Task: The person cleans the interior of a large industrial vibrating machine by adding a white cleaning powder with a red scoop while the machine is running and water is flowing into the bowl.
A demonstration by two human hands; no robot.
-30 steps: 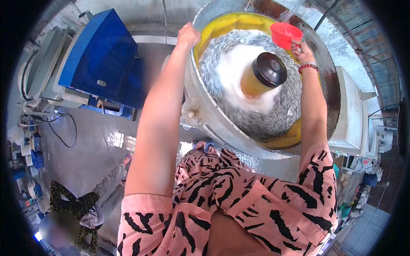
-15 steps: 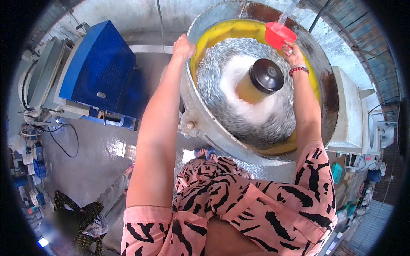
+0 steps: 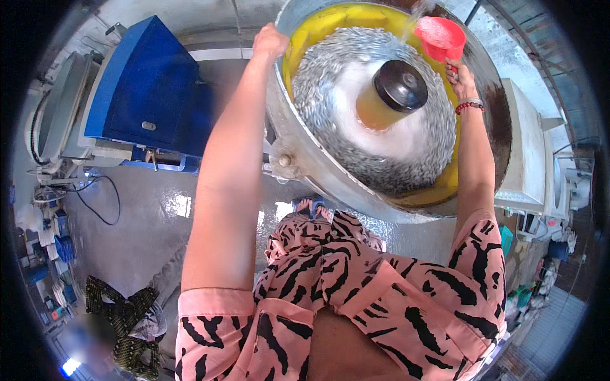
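A large round metal tub (image 3: 330, 174) with a yellow lining (image 3: 311, 35) stands in front of me. Small silvery pieces (image 3: 321, 76), blurred, lie in a ring around whitish foam (image 3: 346, 101). From the middle rises a yellowish post with a black cap (image 3: 400, 86). My left hand (image 3: 271, 43) is closed over the tub's left rim. My right hand (image 3: 461, 79), with bracelets at its wrist, grips the handle of a red plastic dipper (image 3: 441, 38) above the tub's far right side. Clear water (image 3: 408, 28) streams down just left of the dipper.
A blue machine housing (image 3: 149, 82) stands left of the tub, with a black cable (image 3: 117, 203) on the wet grey floor (image 3: 149, 222). A pale metal box (image 3: 524, 152) adjoins the tub's right side. Another person (image 3: 127, 317) is at lower left.
The red dipper has shifted right and turned in my right hand; water now falls beside it into the tub. My left hand stays on the rim. The whole view has shifted slightly.
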